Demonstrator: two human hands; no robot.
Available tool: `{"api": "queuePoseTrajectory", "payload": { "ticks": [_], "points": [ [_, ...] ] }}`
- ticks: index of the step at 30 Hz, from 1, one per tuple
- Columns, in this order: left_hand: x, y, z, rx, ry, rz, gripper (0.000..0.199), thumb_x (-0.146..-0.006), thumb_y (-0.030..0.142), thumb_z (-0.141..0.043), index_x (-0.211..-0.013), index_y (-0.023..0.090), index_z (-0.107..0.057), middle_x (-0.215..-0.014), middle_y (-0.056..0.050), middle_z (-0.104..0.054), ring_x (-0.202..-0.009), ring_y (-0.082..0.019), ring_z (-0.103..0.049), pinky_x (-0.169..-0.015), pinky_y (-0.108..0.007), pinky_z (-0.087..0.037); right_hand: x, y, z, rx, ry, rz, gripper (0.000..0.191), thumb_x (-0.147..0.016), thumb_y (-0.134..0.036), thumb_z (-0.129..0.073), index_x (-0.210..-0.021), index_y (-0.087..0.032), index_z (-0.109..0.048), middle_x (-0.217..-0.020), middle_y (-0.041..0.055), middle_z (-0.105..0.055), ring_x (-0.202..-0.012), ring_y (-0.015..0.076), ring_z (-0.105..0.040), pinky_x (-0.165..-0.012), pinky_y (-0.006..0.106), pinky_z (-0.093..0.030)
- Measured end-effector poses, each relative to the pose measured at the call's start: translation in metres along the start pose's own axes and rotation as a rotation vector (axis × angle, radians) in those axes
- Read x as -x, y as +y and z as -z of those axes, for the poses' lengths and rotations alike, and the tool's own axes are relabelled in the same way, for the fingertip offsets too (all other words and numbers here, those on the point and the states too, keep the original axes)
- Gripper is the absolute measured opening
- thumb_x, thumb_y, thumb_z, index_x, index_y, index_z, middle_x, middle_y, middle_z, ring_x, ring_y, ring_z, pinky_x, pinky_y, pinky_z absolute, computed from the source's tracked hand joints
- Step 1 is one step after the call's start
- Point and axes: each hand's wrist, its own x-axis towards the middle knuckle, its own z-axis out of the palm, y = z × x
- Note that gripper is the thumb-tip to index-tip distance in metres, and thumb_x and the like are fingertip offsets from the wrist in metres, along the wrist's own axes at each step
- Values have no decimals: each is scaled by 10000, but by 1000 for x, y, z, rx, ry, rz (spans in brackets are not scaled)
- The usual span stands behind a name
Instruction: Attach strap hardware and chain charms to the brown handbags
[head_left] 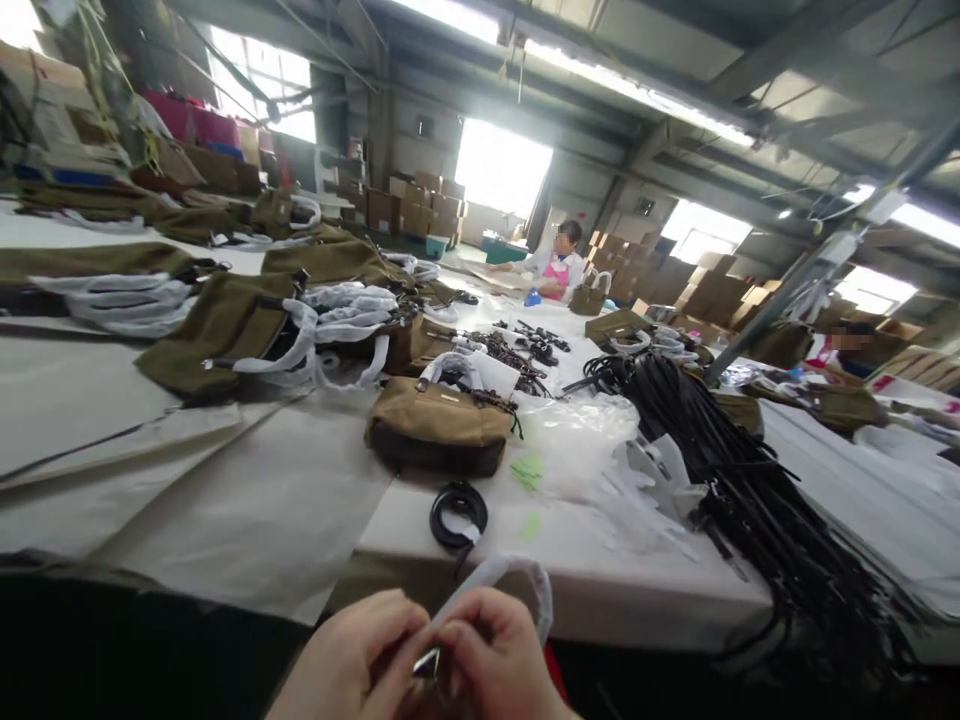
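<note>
Close to me at the bottom of the head view, my left hand (369, 645) and my right hand (496, 648) are closed together on a bag handle (541, 592) wrapped in white film. The handle arcs up and over to the right behind my fingers. A shiny metal fitting (427, 662) shows between my hands; what it joins is hidden. Just beyond, on the table, lies a coiled black strap (436, 520) with a white slip in it. Behind that sits a small tan and dark brown bag (442, 425) with wrapped handles.
Olive bags (217, 335) with wrapped handles cover the table's left and far side. A heap of long black straps (697, 450) hangs over the right edge. Clear plastic (585, 425) and green slips (528, 470) lie mid-table. Across it, a person (559, 268) works; another is at far right.
</note>
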Motion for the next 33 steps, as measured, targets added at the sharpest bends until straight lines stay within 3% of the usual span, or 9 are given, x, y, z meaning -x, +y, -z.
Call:
{"api": "queuePoseTrajectory", "payload": {
  "ticks": [2, 4, 11, 19, 27, 33],
  "points": [
    [4, 7, 1, -24, 47, 4, 306, -955, 347, -458, -735, 225, -632, -733, -18, -650, -680, -161, -613, -603, -246, -441, 6, -13, -2, -164, -53, -237, 248, -739, -513, -753, -656, -282, -713, -477, -7, -589, -328, 135, -446, -328, 265, -286],
    [7, 13, 1, -43, 82, 1, 267, -946, 301, -476, -746, 214, -630, -732, -22, -636, -691, -164, -596, -619, -258, -428, 10, -21, -4, -278, -72, -327, 320, -715, -530, -775, -630, -234, -691, -420, -29, -539, -298, 84, -361, -323, 225, -225],
    [11, 17, -4, -39, 131, -28, 228, -928, 200, -491, -728, 183, -599, -734, -22, -624, -704, -146, -572, -647, -258, -402, 12, -20, -8, -534, -32, -397, 347, -680, -465, -830, -712, -149, -690, -619, -4, -672, -362, 42, -481, -349, 150, -359],
    [10, 16, -4, -68, 133, -40, 239, -931, 204, -488, -721, 183, -601, -725, -24, -622, -698, -149, -573, -642, -265, -407, 11, -21, -10, -504, -63, -359, 334, -736, -457, -795, -713, -142, -689, -647, 8, -685, -377, 43, -509, -367, 147, -381],
    [8, 17, -8, -110, 130, -39, 257, -927, 201, -460, -681, 192, -538, -701, -29, -604, -666, -156, -553, -619, -283, -384, 18, -25, -8, -79, 9, -158, 272, -830, -420, -711, -734, -167, -682, -504, -17, -614, -438, 94, -529, -464, 205, -435],
    [4, 17, -13, -1, 153, 34, 276, -921, 214, -476, -657, 187, -554, -662, -24, -600, -638, -151, -554, -606, -270, -396, 17, -24, -12, -1, 46, -89, 282, -865, -437, -659, -738, -185, -671, -498, -22, -595, -444, 113, -529, -479, 236, -445]
  ]
}}
